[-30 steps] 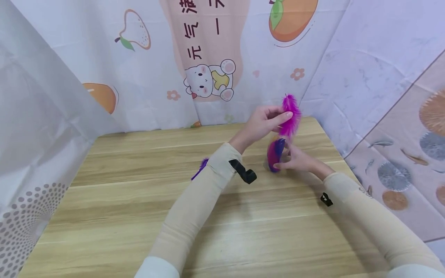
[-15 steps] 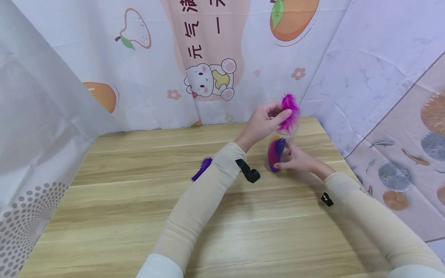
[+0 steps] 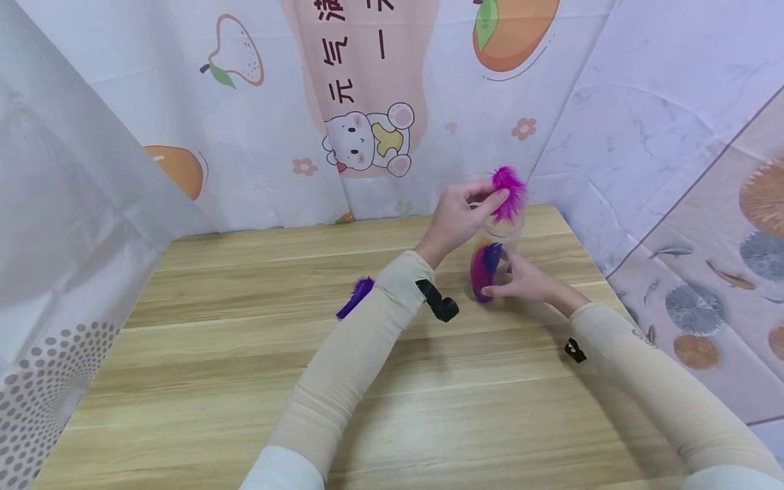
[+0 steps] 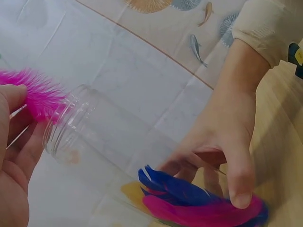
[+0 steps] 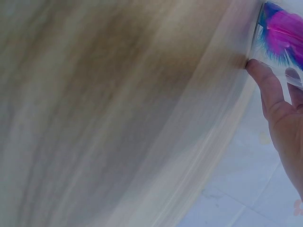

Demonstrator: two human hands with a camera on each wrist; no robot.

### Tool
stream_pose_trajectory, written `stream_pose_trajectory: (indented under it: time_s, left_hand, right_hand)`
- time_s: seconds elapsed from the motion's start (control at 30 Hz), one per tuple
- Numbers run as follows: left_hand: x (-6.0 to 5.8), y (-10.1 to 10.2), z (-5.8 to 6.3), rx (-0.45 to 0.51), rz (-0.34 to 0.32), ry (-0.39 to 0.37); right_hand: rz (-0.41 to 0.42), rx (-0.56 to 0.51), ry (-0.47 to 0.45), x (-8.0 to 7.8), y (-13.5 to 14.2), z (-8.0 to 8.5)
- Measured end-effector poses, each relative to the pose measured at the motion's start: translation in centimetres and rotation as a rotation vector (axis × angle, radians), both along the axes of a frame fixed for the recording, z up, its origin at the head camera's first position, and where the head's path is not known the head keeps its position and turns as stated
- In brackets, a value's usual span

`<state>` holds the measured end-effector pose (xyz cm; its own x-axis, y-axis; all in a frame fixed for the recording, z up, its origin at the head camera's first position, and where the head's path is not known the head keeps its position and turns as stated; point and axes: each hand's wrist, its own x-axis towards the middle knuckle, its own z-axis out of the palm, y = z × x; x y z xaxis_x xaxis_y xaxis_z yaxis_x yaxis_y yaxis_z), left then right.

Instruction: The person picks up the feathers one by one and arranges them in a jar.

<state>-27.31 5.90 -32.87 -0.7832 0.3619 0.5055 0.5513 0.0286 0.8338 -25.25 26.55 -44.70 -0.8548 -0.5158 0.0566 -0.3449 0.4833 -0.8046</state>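
Between thumb and fingers my left hand (image 3: 458, 216) pinches a bright pink feather (image 3: 510, 193), just over the mouth of a clear jar (image 3: 503, 231). In the left wrist view the feather's lower end (image 4: 54, 106) is at the jar's threaded rim (image 4: 71, 120). My right hand (image 3: 528, 278) grips the jar low on its right side, thumb toward the front. Blue, pink and yellow feathers (image 4: 199, 203) lie inside the jar near its bottom. In the right wrist view, fingers (image 5: 267, 82) curl against the jar's lower wall.
A purple feather (image 3: 356, 297) lies on the wooden table (image 3: 245, 354), left of my left forearm. Printed curtains (image 3: 257, 136) hang along the table's back and sides. Black straps (image 3: 437, 301) dangle from both wrists.
My left hand has shifted slightly left, and the pink feather has moved with it, now lower against the jar's mouth and more bunched. The right hand and jar have stayed put.
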Motion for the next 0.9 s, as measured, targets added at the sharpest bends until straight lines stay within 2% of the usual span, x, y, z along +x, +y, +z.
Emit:
stream_pose_trajectory:
  time_s: [0.13,0.3,0.57,0.9]
  left_hand:
    - [0.0,-0.1,-0.3,0.018,0.024,0.009]
    - [-0.2,-0.2,-0.5,0.021,0.019,-0.006]
    - [-0.2,-0.4,-1.0,-0.079,0.005,-0.031]
    - [-0.3,-0.5,-1.8,-0.11,-0.002,-0.041]
  right_hand:
    - [-0.006,0.003,-0.004,-0.1,0.1,-0.2]
    - [-0.011,-0.001,-0.01,0.0,0.0,-0.1]
    - [0.004,-0.04,-0.037,-0.1,0.0,-0.2]
    - [0.015,-0.052,-0.033,-0.1,0.0,-0.2]
